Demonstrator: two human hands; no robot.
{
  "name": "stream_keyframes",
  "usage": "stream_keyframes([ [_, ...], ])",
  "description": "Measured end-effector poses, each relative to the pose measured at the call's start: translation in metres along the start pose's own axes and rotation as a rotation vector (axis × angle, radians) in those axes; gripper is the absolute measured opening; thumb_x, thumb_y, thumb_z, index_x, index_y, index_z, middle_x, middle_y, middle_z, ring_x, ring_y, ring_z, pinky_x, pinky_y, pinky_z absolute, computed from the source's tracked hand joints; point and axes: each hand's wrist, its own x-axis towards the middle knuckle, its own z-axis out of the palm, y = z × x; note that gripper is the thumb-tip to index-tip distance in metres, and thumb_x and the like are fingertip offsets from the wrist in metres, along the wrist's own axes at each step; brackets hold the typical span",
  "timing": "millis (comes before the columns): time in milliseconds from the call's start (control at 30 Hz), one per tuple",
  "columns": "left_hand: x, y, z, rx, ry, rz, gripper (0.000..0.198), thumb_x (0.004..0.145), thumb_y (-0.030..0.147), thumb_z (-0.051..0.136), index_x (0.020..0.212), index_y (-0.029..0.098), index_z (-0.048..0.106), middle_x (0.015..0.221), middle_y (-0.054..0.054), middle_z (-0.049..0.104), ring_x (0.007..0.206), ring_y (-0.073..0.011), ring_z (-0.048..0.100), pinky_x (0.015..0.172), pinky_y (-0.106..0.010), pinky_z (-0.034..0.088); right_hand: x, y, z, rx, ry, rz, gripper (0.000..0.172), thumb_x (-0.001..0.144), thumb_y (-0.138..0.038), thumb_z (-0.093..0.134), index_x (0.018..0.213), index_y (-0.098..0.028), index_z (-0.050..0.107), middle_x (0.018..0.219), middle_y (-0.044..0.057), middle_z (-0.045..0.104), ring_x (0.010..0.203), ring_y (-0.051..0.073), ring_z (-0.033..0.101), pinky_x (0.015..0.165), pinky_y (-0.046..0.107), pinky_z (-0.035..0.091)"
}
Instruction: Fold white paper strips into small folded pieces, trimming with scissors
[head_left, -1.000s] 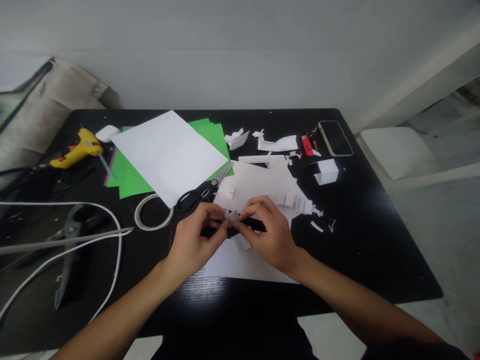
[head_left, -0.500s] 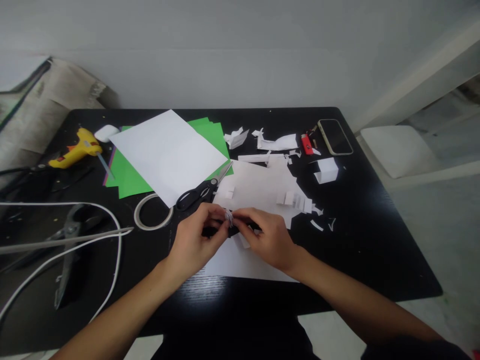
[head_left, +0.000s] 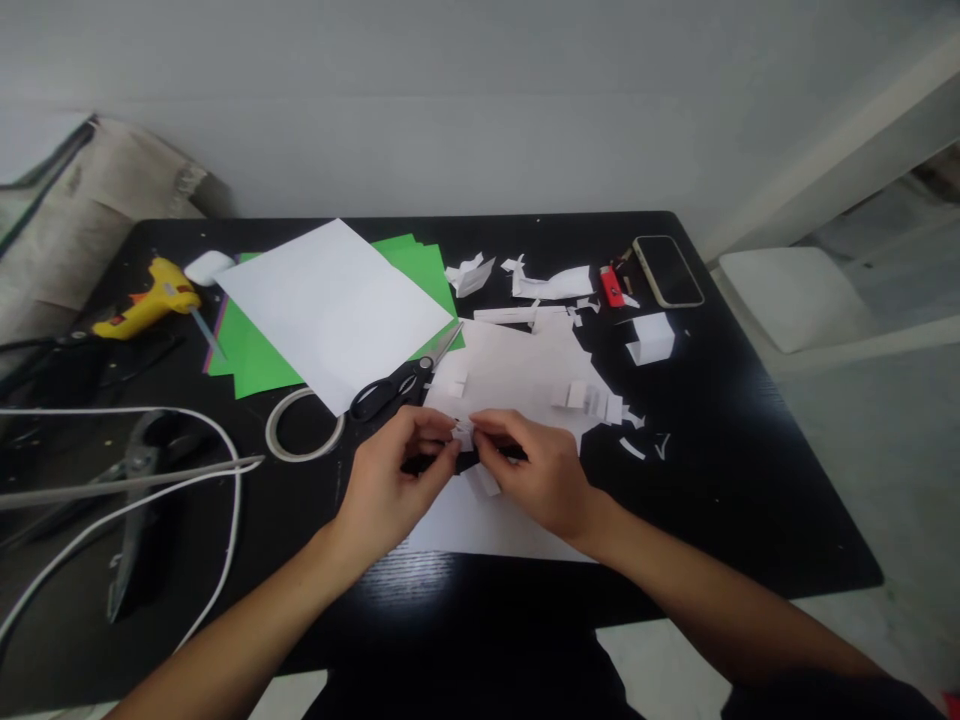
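Note:
Both hands meet over the middle of the black table (head_left: 750, 480). My left hand (head_left: 390, 485) and my right hand (head_left: 536, 475) pinch a small folded piece of white paper (head_left: 463, 433) between their fingertips, just above a cut white sheet (head_left: 517, 375). Another white sheet (head_left: 480, 525) lies under my wrists. Black-handled scissors (head_left: 401, 382) lie shut just beyond my left hand.
A large white sheet (head_left: 334, 305) lies on green paper (head_left: 251, 355) at the back left. A tape roll (head_left: 300, 425), yellow glue gun (head_left: 150, 295), pliers (head_left: 135, 470) and white cable (head_left: 225, 470) are at left. Paper scraps (head_left: 547, 285), a red lighter (head_left: 613, 287) and a phone (head_left: 667, 270) are at back right.
My right hand's fingers have drawn in closer over the small paper piece. Both hands stay in nearly the same place.

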Motion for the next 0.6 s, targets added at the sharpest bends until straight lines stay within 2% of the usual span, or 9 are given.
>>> stream_keyframes([
  [233, 0.0026, 0.0018, -0.001, -0.205, -0.047, -0.093, 0.017, 0.09, 0.023, 0.072, 0.106, 0.018, 0.068, 0.096, -0.006, 0.076, 0.084, -0.0169, 0.075, 0.078, -0.029, 0.065, 0.0003, -0.0008, -0.002, -0.088, 0.036, -0.065, 0.015, 0.1, -0.015, 0.061, 0.11, -0.023, 0.068, 0.095, 0.003, 0.082, 0.08, 0.018, 0.08, 0.074, 0.029, 0.066],
  [433, 0.0029, 0.0059, -0.0018, -0.168, -0.069, -0.074, 0.014, 0.089, 0.024, 0.075, 0.1, 0.018, 0.068, 0.089, -0.003, 0.073, 0.078, -0.0147, 0.072, 0.074, -0.026, 0.061, 0.0013, -0.0023, -0.0034, -0.098, 0.054, -0.054, 0.01, 0.099, -0.016, 0.062, 0.105, -0.023, 0.066, 0.09, 0.002, 0.081, 0.076, 0.017, 0.079, 0.07, 0.027, 0.063],
  [600, 0.0033, 0.0067, -0.003, -0.103, -0.21, -0.031, 0.011, 0.095, 0.029, 0.069, 0.094, 0.019, 0.072, 0.086, -0.004, 0.074, 0.077, -0.0152, 0.07, 0.069, -0.025, 0.057, 0.0004, -0.0033, -0.0034, -0.077, 0.059, -0.059, 0.007, 0.099, -0.017, 0.063, 0.102, -0.024, 0.065, 0.087, 0.0, 0.08, 0.076, 0.017, 0.079, 0.07, 0.027, 0.063],
])
